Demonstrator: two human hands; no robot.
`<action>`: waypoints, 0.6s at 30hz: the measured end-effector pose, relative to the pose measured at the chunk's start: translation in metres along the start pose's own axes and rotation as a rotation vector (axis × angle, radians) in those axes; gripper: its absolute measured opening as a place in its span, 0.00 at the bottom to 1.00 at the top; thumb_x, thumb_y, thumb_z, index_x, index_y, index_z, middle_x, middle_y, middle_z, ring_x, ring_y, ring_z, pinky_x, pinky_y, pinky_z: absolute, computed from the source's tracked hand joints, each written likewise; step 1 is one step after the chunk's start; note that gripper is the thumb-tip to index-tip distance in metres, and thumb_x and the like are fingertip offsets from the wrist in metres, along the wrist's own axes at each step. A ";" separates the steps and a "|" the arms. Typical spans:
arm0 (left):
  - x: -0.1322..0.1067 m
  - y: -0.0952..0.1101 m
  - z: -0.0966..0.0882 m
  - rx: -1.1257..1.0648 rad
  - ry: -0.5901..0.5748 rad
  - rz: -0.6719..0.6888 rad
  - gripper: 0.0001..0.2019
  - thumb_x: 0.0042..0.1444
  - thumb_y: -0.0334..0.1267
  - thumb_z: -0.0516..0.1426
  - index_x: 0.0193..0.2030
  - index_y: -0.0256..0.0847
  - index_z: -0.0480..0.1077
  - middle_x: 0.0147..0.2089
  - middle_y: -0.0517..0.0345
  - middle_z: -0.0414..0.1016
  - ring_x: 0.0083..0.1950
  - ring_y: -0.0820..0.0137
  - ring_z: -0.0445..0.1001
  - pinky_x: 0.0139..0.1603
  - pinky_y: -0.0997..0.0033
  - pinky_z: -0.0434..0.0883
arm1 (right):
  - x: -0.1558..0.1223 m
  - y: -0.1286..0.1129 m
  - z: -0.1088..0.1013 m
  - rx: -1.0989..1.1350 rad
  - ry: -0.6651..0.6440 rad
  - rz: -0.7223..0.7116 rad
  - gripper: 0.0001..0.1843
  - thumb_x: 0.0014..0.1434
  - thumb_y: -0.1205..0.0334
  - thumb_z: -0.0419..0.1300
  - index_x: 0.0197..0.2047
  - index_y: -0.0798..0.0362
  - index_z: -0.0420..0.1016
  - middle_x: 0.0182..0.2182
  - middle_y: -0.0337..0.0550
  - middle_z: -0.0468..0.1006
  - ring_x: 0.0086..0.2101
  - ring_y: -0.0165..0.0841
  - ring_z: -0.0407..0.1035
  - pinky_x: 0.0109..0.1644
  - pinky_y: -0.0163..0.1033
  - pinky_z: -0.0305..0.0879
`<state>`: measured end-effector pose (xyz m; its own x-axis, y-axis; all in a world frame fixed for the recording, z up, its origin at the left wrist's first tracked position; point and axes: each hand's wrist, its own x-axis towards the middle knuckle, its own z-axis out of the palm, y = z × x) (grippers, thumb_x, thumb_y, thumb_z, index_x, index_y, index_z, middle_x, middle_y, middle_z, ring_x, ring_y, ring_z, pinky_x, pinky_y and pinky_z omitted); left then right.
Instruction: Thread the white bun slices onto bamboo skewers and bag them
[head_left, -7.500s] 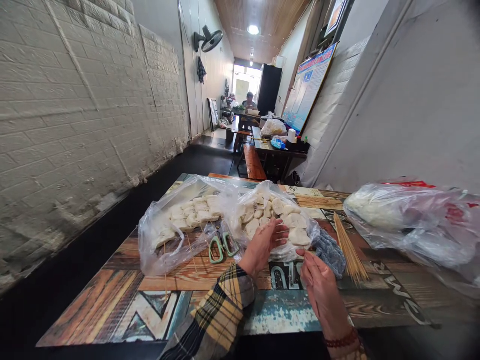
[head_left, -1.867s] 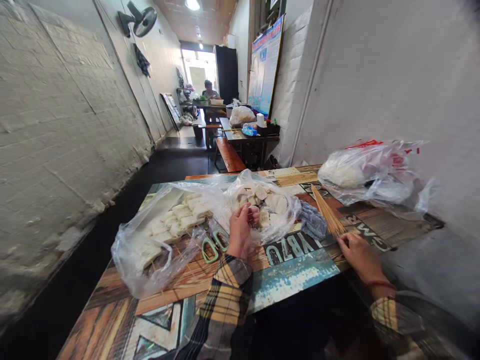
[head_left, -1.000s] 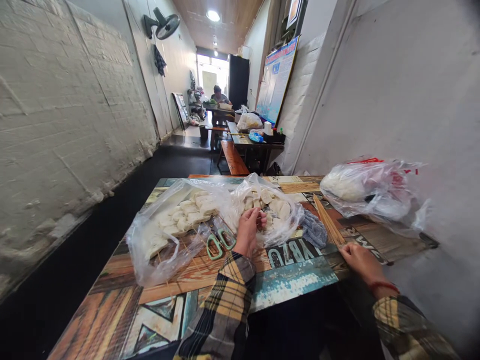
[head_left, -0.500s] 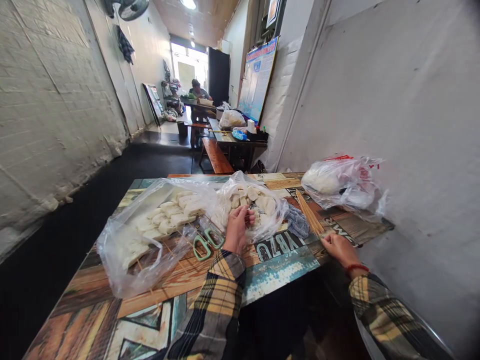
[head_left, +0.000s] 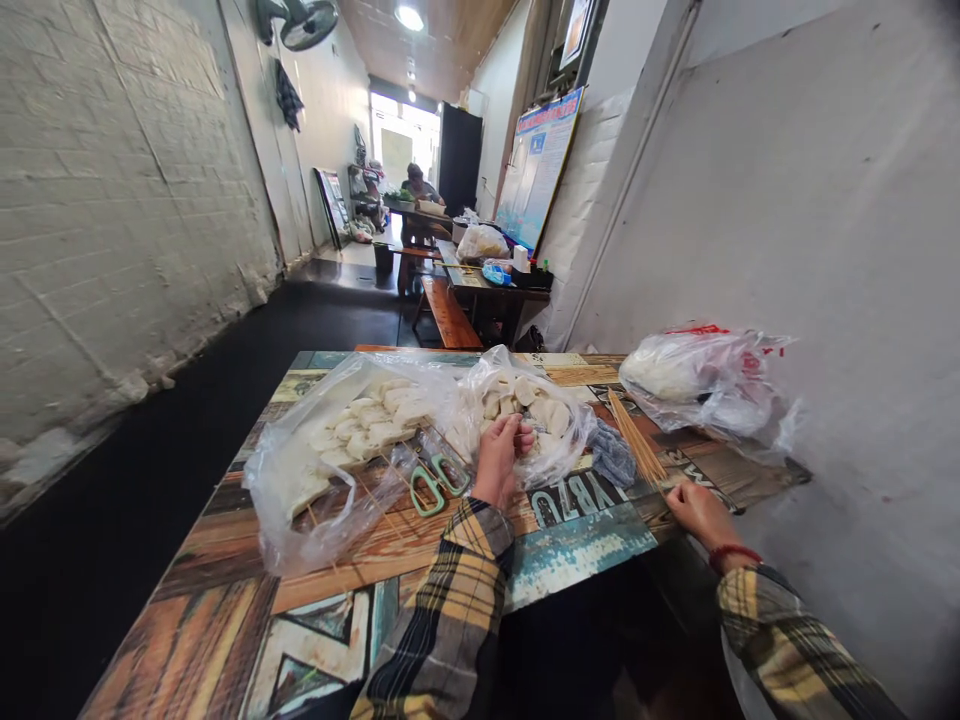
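Observation:
My left hand (head_left: 504,458) is over the near side of a clear plastic bag (head_left: 574,440) of pale, flat food slices (head_left: 546,412). Its fingers are curled together, and whatever they hold is hidden. My right hand (head_left: 703,515) is at the table's right front edge, thumb and fingers pinched at the near ends of a bundle of thin bamboo skewers (head_left: 636,435). It seems to grip a skewer end there. Left of my left hand lie green-handled scissors (head_left: 427,492). Beyond them, skewered pale slices (head_left: 367,428) rest in a larger open plastic bag (head_left: 281,520).
A grey-blue cloth (head_left: 611,452) lies between the bag and the skewers. Another tied plastic bag (head_left: 675,365) sits by the right wall. Past the patterned table (head_left: 180,620) stand a wooden bench (head_left: 450,315) and a second table with bags. A person (head_left: 420,185) sits farther back.
The whole view has shifted, so the table and both hands appear farther right. Relative to the bags and skewers, both hands stay nearly in place.

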<state>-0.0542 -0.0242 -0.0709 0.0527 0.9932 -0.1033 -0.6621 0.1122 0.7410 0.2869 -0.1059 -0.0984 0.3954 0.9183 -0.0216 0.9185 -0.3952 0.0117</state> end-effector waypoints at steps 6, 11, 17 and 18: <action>-0.002 0.000 0.002 -0.004 -0.013 -0.016 0.13 0.49 0.43 0.65 0.35 0.36 0.71 0.27 0.58 0.75 0.24 0.77 0.72 0.26 0.78 0.68 | 0.004 -0.004 0.004 0.107 -0.036 0.003 0.15 0.65 0.53 0.58 0.47 0.56 0.74 0.43 0.44 0.78 0.41 0.33 0.74 0.46 0.45 0.71; -0.003 0.002 0.002 -0.008 -0.023 -0.026 0.12 0.49 0.42 0.64 0.35 0.36 0.71 0.27 0.58 0.75 0.24 0.77 0.72 0.27 0.78 0.68 | 0.003 -0.009 0.000 0.232 0.002 0.035 0.17 0.66 0.55 0.59 0.55 0.53 0.71 0.52 0.46 0.74 0.46 0.36 0.73 0.49 0.47 0.72; -0.003 0.000 0.002 -0.014 -0.020 -0.031 0.12 0.50 0.41 0.63 0.37 0.36 0.71 0.28 0.58 0.75 0.25 0.77 0.72 0.27 0.78 0.69 | -0.018 -0.005 -0.015 0.495 0.148 0.025 0.08 0.60 0.63 0.56 0.39 0.54 0.76 0.31 0.42 0.77 0.34 0.34 0.72 0.40 0.40 0.68; -0.003 -0.001 0.001 -0.013 -0.021 -0.034 0.12 0.50 0.41 0.63 0.37 0.36 0.71 0.28 0.58 0.75 0.25 0.77 0.72 0.27 0.78 0.69 | -0.022 -0.003 -0.018 0.562 0.160 0.021 0.10 0.58 0.63 0.54 0.37 0.53 0.76 0.27 0.41 0.76 0.31 0.34 0.71 0.37 0.39 0.67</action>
<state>-0.0528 -0.0267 -0.0701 0.0912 0.9892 -0.1144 -0.6693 0.1459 0.7285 0.2751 -0.1242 -0.0795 0.4484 0.8852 0.1243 0.7878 -0.3256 -0.5228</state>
